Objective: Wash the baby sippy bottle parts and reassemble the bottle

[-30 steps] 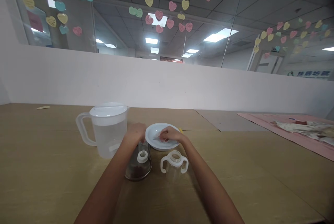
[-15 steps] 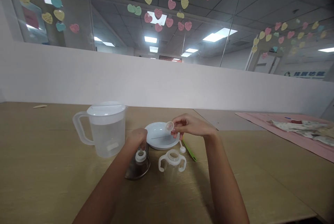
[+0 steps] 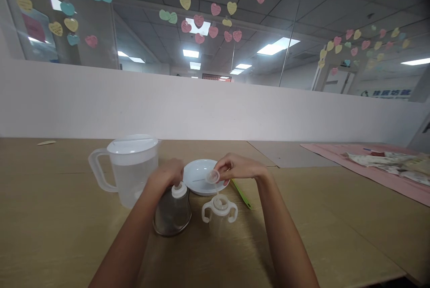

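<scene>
My left hand is closed around the white top of a small container with dark contents, which stands on the wooden table. My right hand pinches a small clear round part with a thin straw hanging from it. That part hangs just above the open mouth of a clear two-handled cup. Behind both hands sits a white plate.
A clear lidded pitcher of water stands left of my hands. A green stick lies right of the plate. A pink mat with cloth on it lies at the far right. A white partition wall runs behind the table.
My right hand lifted the clear part with its straw off the plate and brought it down over the two-handled cup. My left hand stayed on the small container.
</scene>
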A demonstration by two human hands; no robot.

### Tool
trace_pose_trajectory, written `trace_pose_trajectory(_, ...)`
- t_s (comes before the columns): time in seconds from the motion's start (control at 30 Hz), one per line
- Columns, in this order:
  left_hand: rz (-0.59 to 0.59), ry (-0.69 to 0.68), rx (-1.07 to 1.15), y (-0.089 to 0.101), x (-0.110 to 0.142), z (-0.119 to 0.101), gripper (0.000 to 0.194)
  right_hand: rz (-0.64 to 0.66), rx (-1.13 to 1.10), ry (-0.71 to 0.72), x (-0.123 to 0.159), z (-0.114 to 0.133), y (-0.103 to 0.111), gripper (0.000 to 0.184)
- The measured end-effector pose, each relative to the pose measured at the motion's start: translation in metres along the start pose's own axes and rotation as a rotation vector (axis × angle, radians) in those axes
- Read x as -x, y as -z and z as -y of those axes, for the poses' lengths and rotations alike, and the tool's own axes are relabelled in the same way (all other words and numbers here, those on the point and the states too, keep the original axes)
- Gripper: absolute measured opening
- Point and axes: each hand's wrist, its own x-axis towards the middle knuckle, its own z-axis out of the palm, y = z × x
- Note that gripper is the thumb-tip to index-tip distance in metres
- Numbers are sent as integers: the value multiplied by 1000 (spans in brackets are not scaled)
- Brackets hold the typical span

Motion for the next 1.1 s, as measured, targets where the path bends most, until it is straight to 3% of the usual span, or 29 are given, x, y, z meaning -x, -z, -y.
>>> trace_pose_trajectory(0.17, -237, -277, 111, 16, 23, -2, 25, 4, 132, -150, -7, -13, 5, 20)
trace_pose_trajectory(0.33, -447, -455, 123, 24, 36, -22, 28, -197, 116, -9, -4, 1, 0, 48)
trace_pose_trajectory(0.47, -600, -409, 50, 24, 38, -38, 31, -255, 240, 159, -8, 15, -15, 64)
trace_pose_trajectory(0.63, -744, -357, -52, 14, 36, -53, 26, -569, 336, 248, -29, 13, -32, 35)
trace_pose_trajectory(0.7, -827, -363, -41, 12, 35, -54, 24, -652, 282, 285, -34, 13, -35, 34)
trace_pose_trajectory(0.87, -1000, -450, 306, 17, 35, -48, 25, -658, 18, 384, -30, 23, -37, 51)
trace_pose_trajectory(0.97, -1005, -520, 503, 21, 38, -44, 29, -622, -67, 429, -27, 27, -37, 54)
trace_pose_trajectory(1.1, -979, -535, 449, 23, 43, -44, 29, -673, 22, 478, -31, 22, -36, 47)
